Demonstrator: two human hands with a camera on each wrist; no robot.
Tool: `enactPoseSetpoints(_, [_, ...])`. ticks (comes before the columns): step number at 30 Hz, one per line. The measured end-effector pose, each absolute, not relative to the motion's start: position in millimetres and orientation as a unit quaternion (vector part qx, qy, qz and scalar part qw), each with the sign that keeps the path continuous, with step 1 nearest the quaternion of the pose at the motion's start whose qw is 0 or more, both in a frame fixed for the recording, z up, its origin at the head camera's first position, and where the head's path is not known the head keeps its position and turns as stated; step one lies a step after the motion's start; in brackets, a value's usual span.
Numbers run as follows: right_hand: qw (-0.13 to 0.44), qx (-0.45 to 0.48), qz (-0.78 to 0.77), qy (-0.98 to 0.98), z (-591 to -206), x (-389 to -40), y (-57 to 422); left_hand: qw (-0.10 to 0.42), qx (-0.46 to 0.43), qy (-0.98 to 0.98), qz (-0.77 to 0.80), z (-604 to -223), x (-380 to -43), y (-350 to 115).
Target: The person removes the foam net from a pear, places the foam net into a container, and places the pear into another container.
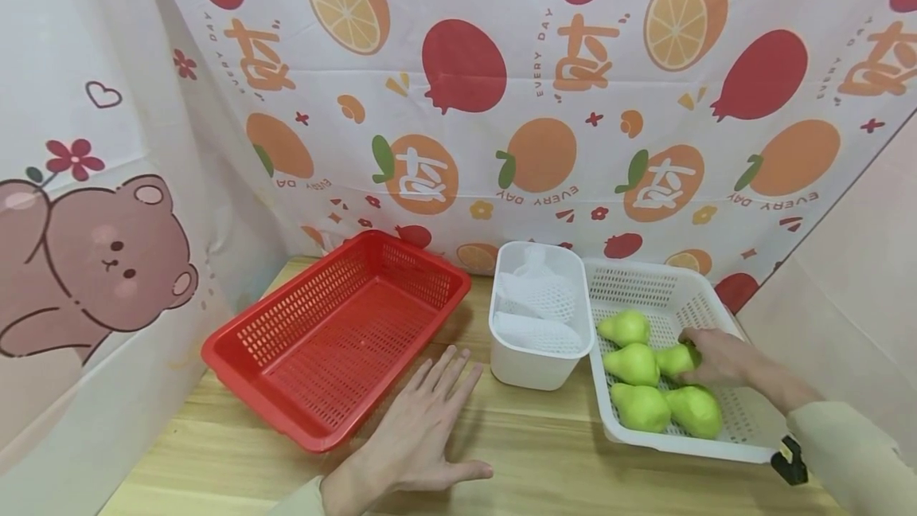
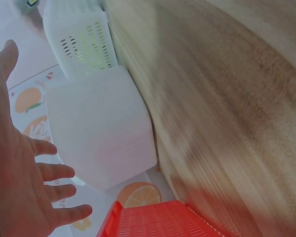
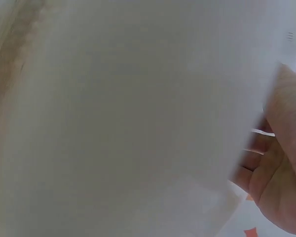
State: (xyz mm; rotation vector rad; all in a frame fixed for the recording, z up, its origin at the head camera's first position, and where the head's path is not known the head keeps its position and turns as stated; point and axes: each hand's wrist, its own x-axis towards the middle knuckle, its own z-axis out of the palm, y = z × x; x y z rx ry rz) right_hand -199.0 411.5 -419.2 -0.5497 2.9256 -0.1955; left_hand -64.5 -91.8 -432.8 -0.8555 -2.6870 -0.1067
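Note:
Several green pears [image 1: 637, 406] lie in the white perforated basket [image 1: 662, 443] on the right. My right hand [image 1: 727, 361] reaches into that basket and grips one pear [image 1: 672, 358], fingers at its far side and thumb at its near side. In the right wrist view a pale blurred surface hides the pear, and only part of the right hand [image 3: 281, 182] shows beside it. My left hand [image 1: 423, 428] holds nothing, its fingers spread over the wooden table near the red basket [image 1: 315, 440]. The left wrist view shows the same left hand [image 2: 19, 182] with fingers extended.
Between the two baskets stands a white bin [image 1: 533, 373] with white foam net sleeves [image 1: 537, 333] inside. Behind rises a fruit-print curtain [image 1: 466, 66]. A small black clip-like object [image 1: 790, 460] is at my right sleeve, near the basket's front corner.

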Motion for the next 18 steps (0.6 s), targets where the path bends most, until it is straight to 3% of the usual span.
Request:
enactPoseSetpoints(8, [0.067, -0.179, -0.083, 0.978, -403.2, -196.5, 413.3, 0.154, -0.299, -0.941, -0.041, -431.6, -66.2, -91.4])
enactPoseSetpoints(18, [0.001, -0.198, -0.076, 0.977, -381.0, -183.5, 393.9, 0.152, -0.290, -0.944, -0.048, -431.4, -68.0, -97.3])
